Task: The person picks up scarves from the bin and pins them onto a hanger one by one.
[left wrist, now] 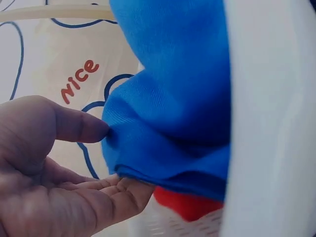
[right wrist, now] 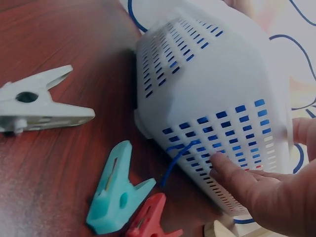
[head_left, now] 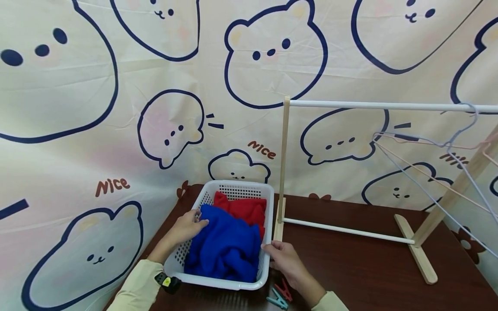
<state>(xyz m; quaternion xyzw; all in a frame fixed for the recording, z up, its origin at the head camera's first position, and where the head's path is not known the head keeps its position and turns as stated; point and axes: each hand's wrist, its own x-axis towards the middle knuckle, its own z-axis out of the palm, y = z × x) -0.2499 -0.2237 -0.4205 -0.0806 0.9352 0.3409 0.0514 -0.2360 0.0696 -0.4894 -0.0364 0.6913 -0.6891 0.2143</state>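
A white plastic basket [head_left: 221, 284] with slotted walls holds a crumpled blue garment [head_left: 223, 246] and a red cloth [head_left: 243, 209] behind it. At the basket's left side my left hand [head_left: 188, 225] pinches the blue garment near its top corner; in the left wrist view the thumb rests on the blue fabric and the fingers lie under its hem. My right hand [head_left: 285, 259] grips the right rim, thumb on top. In the right wrist view its fingertips [right wrist: 222, 160] press the outer wall, and a thin blue cord [right wrist: 173, 165] pokes out through the slots.
Right of the basket stands a wooden rack [head_left: 282, 160] with a white top rail [head_left: 369, 105]; hangers [head_left: 453, 144] hang at its right end. Teal [head_left: 278, 299], red [head_left: 284, 289] and white [right wrist: 44, 103] clothespins lie on the dark table [head_left: 342, 263]. Printed fabric backs it.
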